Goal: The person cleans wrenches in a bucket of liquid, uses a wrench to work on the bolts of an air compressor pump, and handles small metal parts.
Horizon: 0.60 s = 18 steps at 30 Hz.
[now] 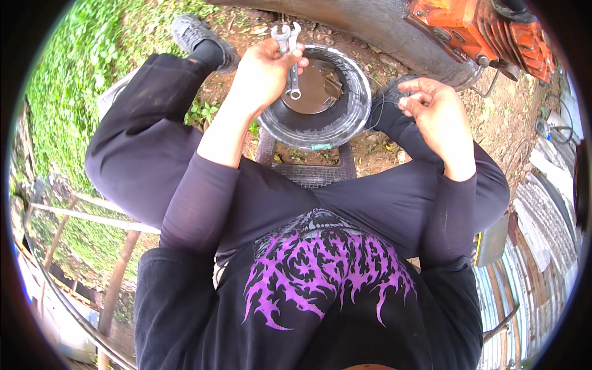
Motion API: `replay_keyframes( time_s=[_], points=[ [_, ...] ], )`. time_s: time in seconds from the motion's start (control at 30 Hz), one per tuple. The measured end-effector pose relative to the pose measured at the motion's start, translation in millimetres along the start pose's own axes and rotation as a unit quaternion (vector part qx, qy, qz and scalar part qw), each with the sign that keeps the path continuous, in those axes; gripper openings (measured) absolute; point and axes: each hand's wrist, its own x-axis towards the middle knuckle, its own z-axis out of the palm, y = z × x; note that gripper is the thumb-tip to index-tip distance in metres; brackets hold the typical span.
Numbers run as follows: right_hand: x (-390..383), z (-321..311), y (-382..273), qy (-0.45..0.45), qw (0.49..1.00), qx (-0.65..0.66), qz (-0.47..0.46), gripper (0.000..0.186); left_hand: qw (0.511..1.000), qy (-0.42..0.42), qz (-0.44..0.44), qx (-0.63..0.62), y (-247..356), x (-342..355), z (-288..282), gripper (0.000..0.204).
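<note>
The left hand (266, 69) is closed around two metal wrenches (293, 74), pinching their shanks between thumb and fingers; the right hand (439, 117) is released, its fingers loosely curled and no object visible in it. The wrenches are located in the left hand's grip, with their long axis running roughly fore-and-aft: the open ends project beyond the fingers, away from the body, and one ring end points back toward the wearer. The left hand is therefore the nearer one; from the right hand, the wrenches lie to the left and somewhat farther from the body, well apart. Below the ring end is a round black basin (277, 128) with a scuffed pale rim, containing brown liquid (317, 102) and some flat pieces; whether the ring end contacts the liquid cannot be determined. A small green item (320, 147) sits at the rim's near side. A dark frame (308, 176) extends from the basin toward the wearer, between the legs. The right hand is positioned above the right shoe (392, 102). Beyond the basin lies a large dark curved body (370, 37), with an orange finned machine (487, 31) at its right.
</note>
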Motion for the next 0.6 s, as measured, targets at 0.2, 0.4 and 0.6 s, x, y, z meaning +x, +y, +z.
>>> replay_keyframes(
  time_s=[0.2,0.4,0.6],
  points=[
    [13,-5,-11,0.0,1.0,0.01,0.019,0.021,0.997,-0.024,-0.066,0.039,-5,16,-2,0.023],
    [20,-14,-26,-0.007,0.999,0.016,0.029,0.022,0.995,-0.026,-0.073,0.066,-18,28,-5,0.02],
    [13,-11,-19,0.044,0.999,0.018,0.012,0.032,0.982,-0.011,-0.074,0.175,-20,26,1,0.032]
  ],
)
